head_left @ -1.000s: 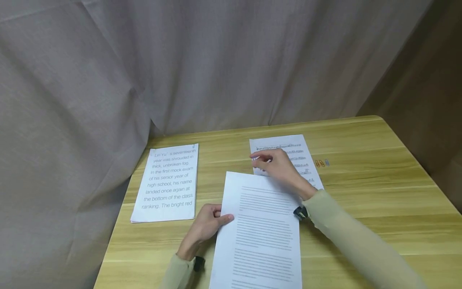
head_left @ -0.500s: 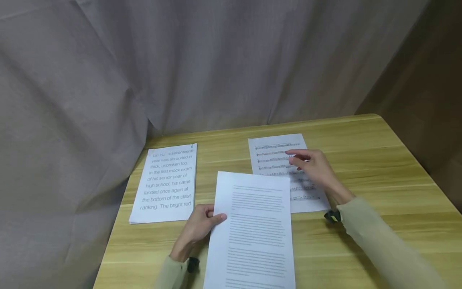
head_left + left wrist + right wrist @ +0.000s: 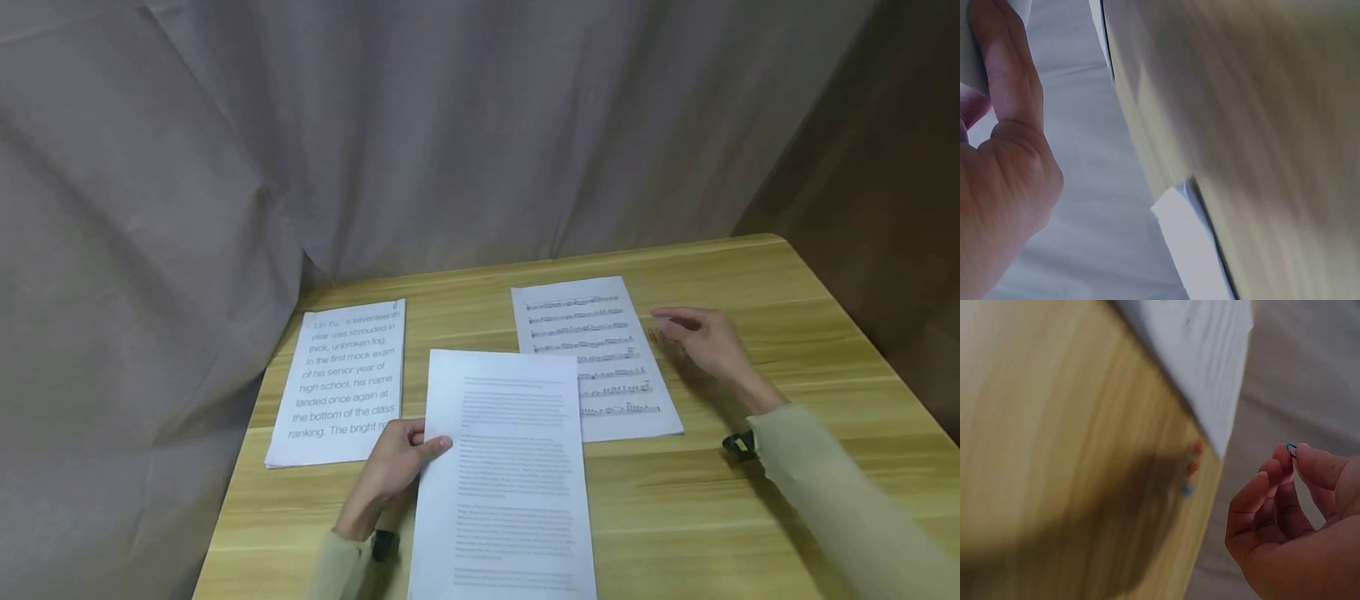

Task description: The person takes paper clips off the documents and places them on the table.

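My left hand (image 3: 393,462) grips the left edge of a printed paper (image 3: 517,500), thumb on top, held in front of the table; whether it is one sheet or several I cannot tell. In the left wrist view only a corner of that paper shows beside the fingers. My right hand (image 3: 708,346) is raised to the right of the sheet music (image 3: 577,321). Between its thumb and forefinger it pinches a small blue paper clip (image 3: 1291,449). Below that hand lie two orange paper clips (image 3: 1193,467) and a blue one, partly hidden in the head view.
A stack of large-print pages (image 3: 345,383) with a clip at its top right corner lies on the left of the wooden table (image 3: 697,500). The held paper overlaps the sheet music's lower left in view. A grey curtain (image 3: 450,142) hangs behind the table.
My right hand has moved right, from over the sheet music to above the loose paper clips. The left hand and its paper have shifted slightly left in view.
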Available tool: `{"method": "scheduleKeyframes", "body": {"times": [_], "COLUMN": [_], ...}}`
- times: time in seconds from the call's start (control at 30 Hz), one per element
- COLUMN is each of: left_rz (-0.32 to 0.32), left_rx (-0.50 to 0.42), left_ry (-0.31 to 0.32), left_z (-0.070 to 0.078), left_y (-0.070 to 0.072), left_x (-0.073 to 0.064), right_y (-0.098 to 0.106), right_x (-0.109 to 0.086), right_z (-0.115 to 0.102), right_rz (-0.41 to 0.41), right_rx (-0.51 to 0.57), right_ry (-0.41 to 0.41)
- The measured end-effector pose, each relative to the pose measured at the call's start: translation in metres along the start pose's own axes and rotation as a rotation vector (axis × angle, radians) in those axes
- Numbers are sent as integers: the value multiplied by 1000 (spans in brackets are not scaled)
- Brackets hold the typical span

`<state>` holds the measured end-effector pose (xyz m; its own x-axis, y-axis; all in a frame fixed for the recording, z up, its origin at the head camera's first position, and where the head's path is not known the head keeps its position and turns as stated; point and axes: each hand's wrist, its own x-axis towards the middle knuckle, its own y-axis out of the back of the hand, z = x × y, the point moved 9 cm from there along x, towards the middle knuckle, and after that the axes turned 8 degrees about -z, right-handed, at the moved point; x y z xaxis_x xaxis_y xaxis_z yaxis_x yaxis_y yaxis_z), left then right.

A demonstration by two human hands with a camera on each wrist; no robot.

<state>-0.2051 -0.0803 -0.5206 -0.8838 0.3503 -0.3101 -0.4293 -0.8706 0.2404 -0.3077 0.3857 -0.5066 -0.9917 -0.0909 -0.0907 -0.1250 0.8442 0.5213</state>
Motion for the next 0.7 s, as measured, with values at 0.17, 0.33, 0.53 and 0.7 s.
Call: {"method": "scheduleKeyframes", "body": {"times": [0.17, 0.33, 0.53, 0.7], "left_rz": [42, 100, 141, 170], "left_rx": [19, 39, 59, 91], "left_ry": [19, 44, 71, 71], "left_z": [4, 9, 12, 16], "left_y": [16, 31, 48, 63], "left_x": [-2, 1, 4, 9], "right_y": [14, 25, 28, 25], "right_x": [7, 16, 21, 23], "right_z": [20, 34, 46, 51], "right_rz": [14, 24, 26, 38], "right_rx": [-66, -207, -300, -315], "right_ry": [-27, -22, -19, -42]}}
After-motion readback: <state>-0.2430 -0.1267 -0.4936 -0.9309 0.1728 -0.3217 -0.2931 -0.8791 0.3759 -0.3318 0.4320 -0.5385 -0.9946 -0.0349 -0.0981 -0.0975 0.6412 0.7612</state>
